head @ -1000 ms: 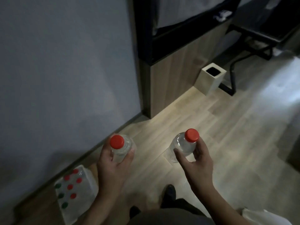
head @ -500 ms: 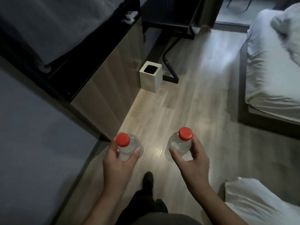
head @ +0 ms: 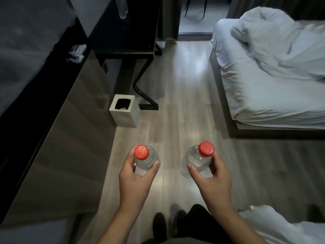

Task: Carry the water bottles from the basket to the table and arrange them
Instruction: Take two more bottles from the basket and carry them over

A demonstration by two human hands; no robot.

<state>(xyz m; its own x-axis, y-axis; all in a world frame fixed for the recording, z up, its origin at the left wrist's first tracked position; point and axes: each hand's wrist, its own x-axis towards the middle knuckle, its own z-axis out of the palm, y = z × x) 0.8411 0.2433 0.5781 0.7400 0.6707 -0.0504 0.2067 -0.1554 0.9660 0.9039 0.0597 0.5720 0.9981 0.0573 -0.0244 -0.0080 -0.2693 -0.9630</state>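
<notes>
I hold two clear water bottles with red caps upright over the wooden floor. My left hand (head: 136,180) wraps the left bottle (head: 146,160) just below its cap. My right hand (head: 211,180) grips the right bottle (head: 195,160) the same way. Both bottles are at the lower middle of the head view, about a hand's width apart. A black table (head: 126,48) stands ahead at the upper middle, beyond the bin. The basket is out of view.
A long wood-fronted cabinet (head: 66,138) with a dark top runs along the left. A small square bin (head: 125,114) stands on the floor by the table's black leg. A bed with white sheets (head: 263,81) fills the right; more white bedding (head: 290,226) lies at the lower right.
The view has swung right, away from the wall and the basket of bottles. The bed and the black table have come into sight. Both hands keep their bottles.
</notes>
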